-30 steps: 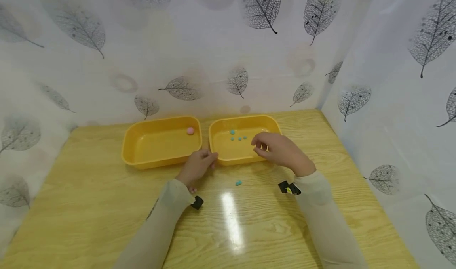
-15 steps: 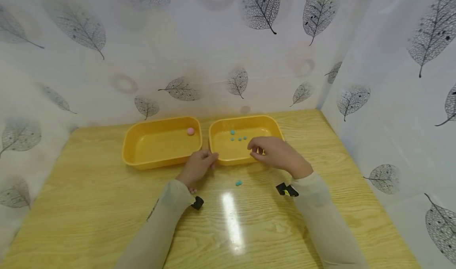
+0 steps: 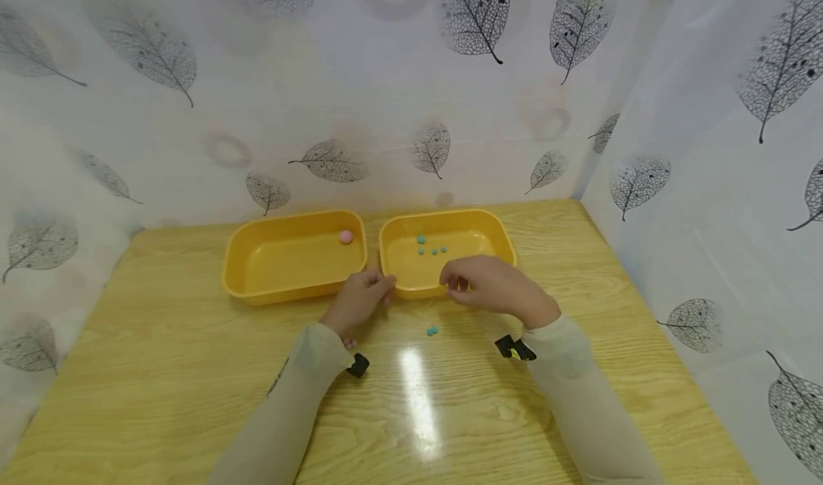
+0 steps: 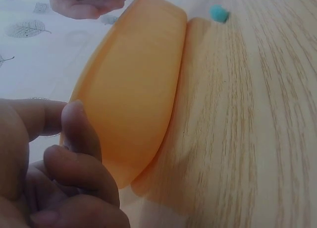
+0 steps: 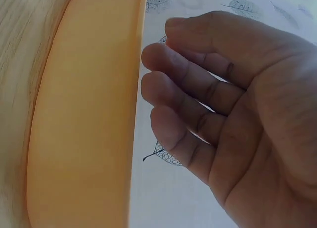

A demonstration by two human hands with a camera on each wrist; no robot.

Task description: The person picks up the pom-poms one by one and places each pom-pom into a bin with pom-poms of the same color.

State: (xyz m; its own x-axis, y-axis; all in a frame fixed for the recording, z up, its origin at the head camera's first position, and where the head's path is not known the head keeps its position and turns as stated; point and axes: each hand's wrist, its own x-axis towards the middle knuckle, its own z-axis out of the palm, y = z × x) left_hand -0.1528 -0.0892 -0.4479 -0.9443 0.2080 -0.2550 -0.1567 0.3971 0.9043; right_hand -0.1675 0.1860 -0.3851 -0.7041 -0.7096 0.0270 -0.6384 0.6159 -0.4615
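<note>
In the head view my left hand (image 3: pixel 357 301) pinches the near left corner of the right yellow tray (image 3: pixel 401 292); the left wrist view has thumb and index finger at the rim. My right hand (image 3: pixel 490 286) hovers over that tray's front rim. Its fingers are loosely bent, and the right wrist view shows nothing between them, with the tray wall (image 5: pixel 84 114) beside the fingertips. Inside the tray lie a bigger blue ball (image 3: pixel 421 240) and several small blue pieces (image 3: pixel 434 251). Two touching blue bits (image 3: pixel 431 331) sit on the table in front of it.
Left of that tray stands a longer yellow tray (image 3: pixel 257 298) with a pink ball (image 3: pixel 346 237) in its right end. Small pink pieces (image 3: pixel 349 343) lie by my left wrist, partly covered. A leaf-patterned curtain (image 3: pixel 386 113) encloses the wooden table (image 3: pixel 161 371).
My right hand has moved left and toward me, from over the tray's right part to its front rim. The left hand stays at the corner.
</note>
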